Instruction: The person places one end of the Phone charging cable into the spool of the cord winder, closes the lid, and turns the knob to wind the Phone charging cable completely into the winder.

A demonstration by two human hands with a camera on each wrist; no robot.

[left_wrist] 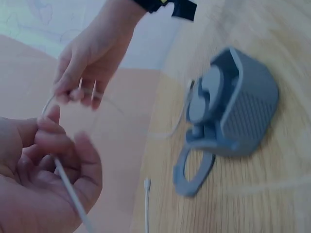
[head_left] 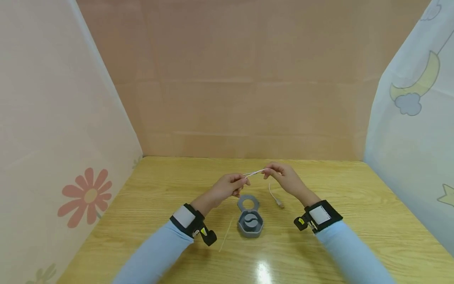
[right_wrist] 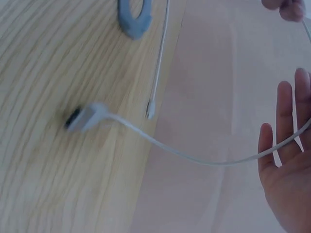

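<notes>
The left hand (head_left: 230,186) has its fingers (left_wrist: 73,160) curled round a thin white charging cable (head_left: 253,172), which runs taut across to the right hand (head_left: 281,178), pinched there between fingertips. The right-wrist view shows the right hand's other fingers (right_wrist: 284,121) straight, the cable crossing them; the pinch itself is cut off at that frame's edge. From the right hand the cable drops to its plug end (head_left: 280,204) lying on the pale wooden counter (head_left: 354,205); the other end trails below the left hand. Between the wrists sits a grey octagonal rubber case (head_left: 250,224) with its ring-shaped lid (head_left: 248,203) flipped open. The wrist views are blurred.
</notes>
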